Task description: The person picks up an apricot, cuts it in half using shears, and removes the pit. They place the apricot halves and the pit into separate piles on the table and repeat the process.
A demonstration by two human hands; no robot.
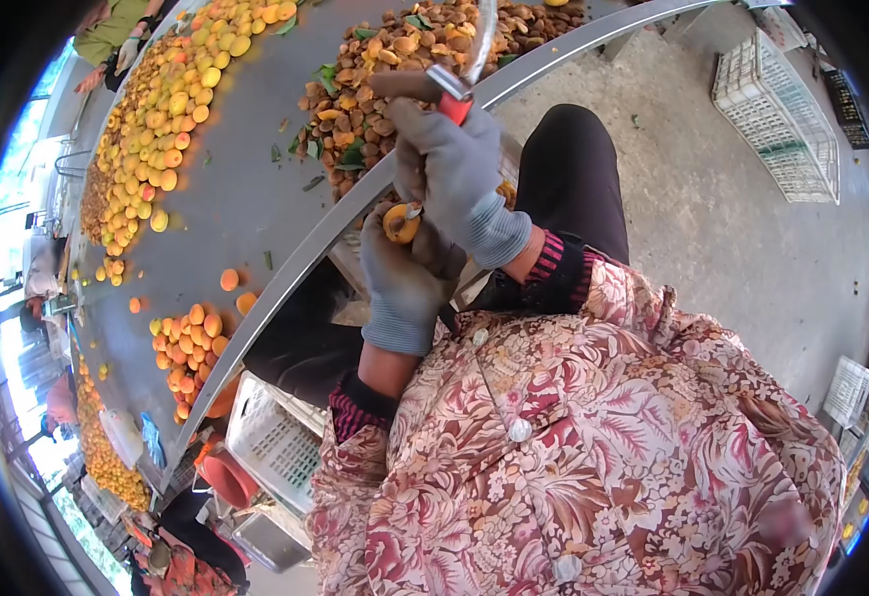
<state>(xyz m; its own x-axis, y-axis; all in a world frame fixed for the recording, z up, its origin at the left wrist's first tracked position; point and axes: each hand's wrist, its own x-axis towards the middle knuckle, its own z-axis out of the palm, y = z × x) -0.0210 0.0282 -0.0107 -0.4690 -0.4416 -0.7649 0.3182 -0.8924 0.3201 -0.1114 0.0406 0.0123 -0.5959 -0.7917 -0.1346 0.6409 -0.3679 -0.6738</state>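
My left hand [403,288], in a grey glove, is closed around an orange apricot [400,223] just off the table edge. My right hand [459,164], gloved alike, grips a red-handled tool [454,107]. A small metal tip shows below that hand, touching the apricot's upper right side; most of the tool is hidden in the fist. Above the right hand a brownish pile [395,60] of what look like apricot stones or pieces lies on the metal table [246,179], with green leaves among it. A silvery curved strip [482,40] rises near the tool's upper end.
Whole apricots [191,348] sit in a small group at the table's near left, and a larger yellow heap [181,109] lies farther off. A white crate [271,437] and a red bucket [226,477] stand below the edge. Another crate [777,114] is on the right floor. Other people are at left.
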